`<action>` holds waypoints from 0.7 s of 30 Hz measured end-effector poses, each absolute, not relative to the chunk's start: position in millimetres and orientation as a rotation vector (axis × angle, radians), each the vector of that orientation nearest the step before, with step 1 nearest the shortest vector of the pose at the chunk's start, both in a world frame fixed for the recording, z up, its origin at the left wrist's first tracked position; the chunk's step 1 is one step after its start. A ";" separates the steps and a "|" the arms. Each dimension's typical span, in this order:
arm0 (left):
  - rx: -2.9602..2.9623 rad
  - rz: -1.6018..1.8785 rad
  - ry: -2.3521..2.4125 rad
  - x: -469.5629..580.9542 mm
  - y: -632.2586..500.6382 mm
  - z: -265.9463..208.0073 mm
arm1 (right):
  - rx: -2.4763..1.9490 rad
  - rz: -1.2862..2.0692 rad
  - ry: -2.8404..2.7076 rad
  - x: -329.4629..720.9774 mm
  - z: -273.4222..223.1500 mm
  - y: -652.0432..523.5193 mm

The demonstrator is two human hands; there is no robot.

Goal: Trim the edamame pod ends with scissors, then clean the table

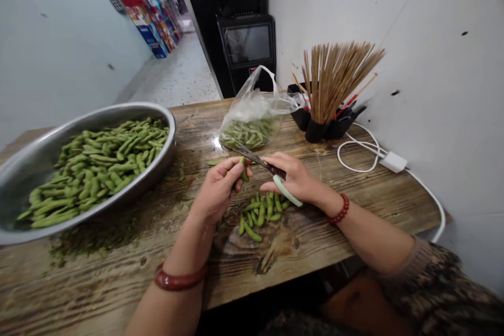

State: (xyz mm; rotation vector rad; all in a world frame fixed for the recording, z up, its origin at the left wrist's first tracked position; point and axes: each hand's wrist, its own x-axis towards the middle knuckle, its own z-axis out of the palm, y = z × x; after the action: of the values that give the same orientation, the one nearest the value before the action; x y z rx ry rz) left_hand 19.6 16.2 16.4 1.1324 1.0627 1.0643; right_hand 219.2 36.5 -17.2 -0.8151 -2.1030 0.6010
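Between the thumb and fingers of my left hand is a green edamame pod, held upright. My right hand grips a pair of scissors with a pale green handle. Their dark blades point left and reach the top of the pod; whether they touch it I cannot tell. Below my hands a small pile of edamame pods lies on the wooden table. Beyond them sits a clear plastic bag with more pods inside.
A large metal basin of pods stands at the left, with green trimmings scattered beside it. Back right, a black holder carries many thin wooden sticks. A white cable with an adapter lies near the wall.
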 end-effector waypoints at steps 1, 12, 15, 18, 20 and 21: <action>1.155 1.050 1.060 19.8 16.4 16.0 | -0.812 0.606 -2.117 219.4 -17.4 36.7; 1.356 0.978 1.096 18.0 17.5 9.1 | -0.763 0.625 -2.130 216.4 -17.1 34.8; 1.372 0.981 1.110 18.3 17.3 9.4 | -0.751 0.627 -2.130 216.4 -18.9 35.3; 1.394 0.989 1.127 18.3 17.3 9.9 | -0.750 0.624 -2.127 216.5 -19.4 35.6; 1.417 0.995 1.148 18.0 17.3 10.7 | -0.751 0.624 -2.127 216.5 -18.9 35.6; 1.428 0.998 1.159 17.9 17.4 11.4 | -0.754 0.625 -2.130 216.5 -18.4 35.5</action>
State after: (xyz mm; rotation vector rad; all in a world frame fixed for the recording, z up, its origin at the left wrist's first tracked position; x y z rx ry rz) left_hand 17.9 17.4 11.4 1.4284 1.1593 0.9979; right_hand 216.5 35.5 -18.4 -0.7537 -2.1298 0.6247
